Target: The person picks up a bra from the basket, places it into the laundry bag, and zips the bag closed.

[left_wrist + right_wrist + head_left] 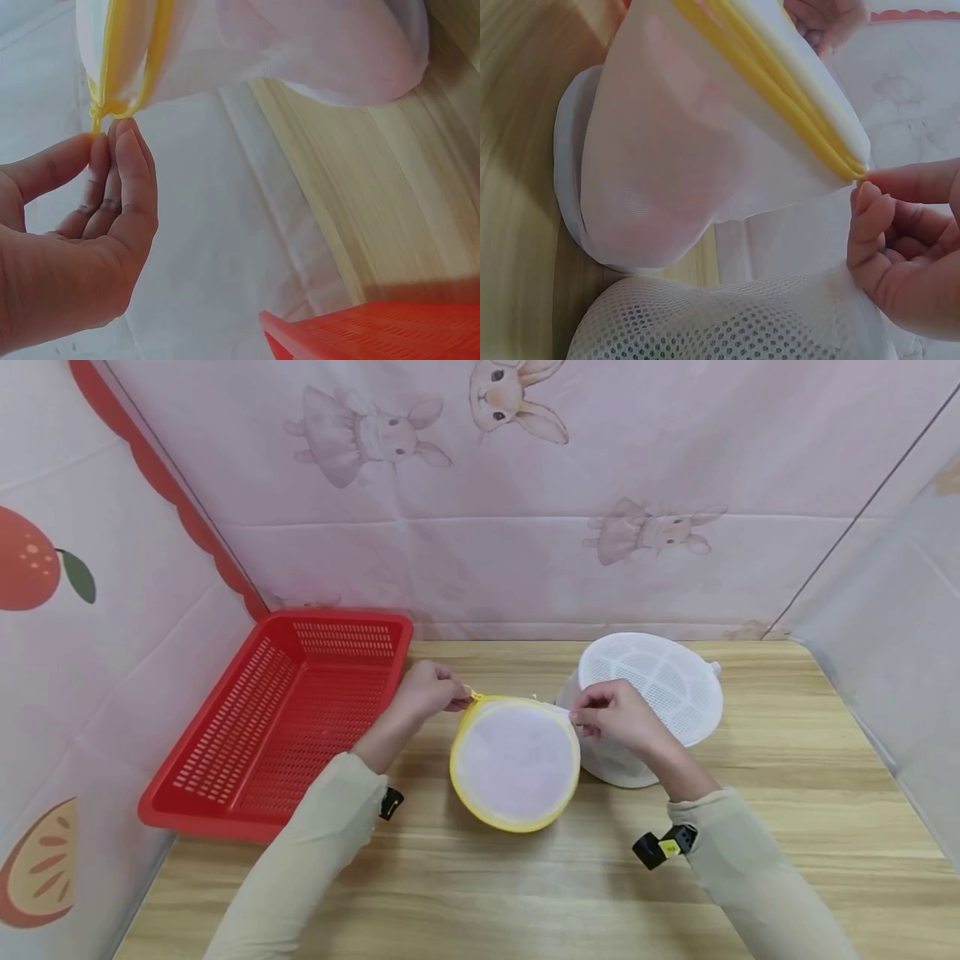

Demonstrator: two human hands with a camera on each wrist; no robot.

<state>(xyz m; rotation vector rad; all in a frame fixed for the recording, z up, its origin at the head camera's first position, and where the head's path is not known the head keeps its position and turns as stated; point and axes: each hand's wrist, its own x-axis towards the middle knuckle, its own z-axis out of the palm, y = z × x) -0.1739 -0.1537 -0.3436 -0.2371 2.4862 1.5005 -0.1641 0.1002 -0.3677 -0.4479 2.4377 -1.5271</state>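
Observation:
A round white mesh laundry bag with a yellow zipper along its top rim stands on the table between the hands. My left hand pinches the yellow zipper pull at the rim's far left. With thumb and fingertips, my right hand pinches the rim's far right edge, beside the yellow zipper tape. The lid lies over the top; a pinkish shape shows faintly through the mesh side. Close behind the right hand stands a second, all-white mesh bag, partly covered by that hand.
A red plastic basket with slotted walls stands at the left, next to the left forearm. The wooden table ends at a pink rabbit-print wall covering behind. Printed covering also lines both sides.

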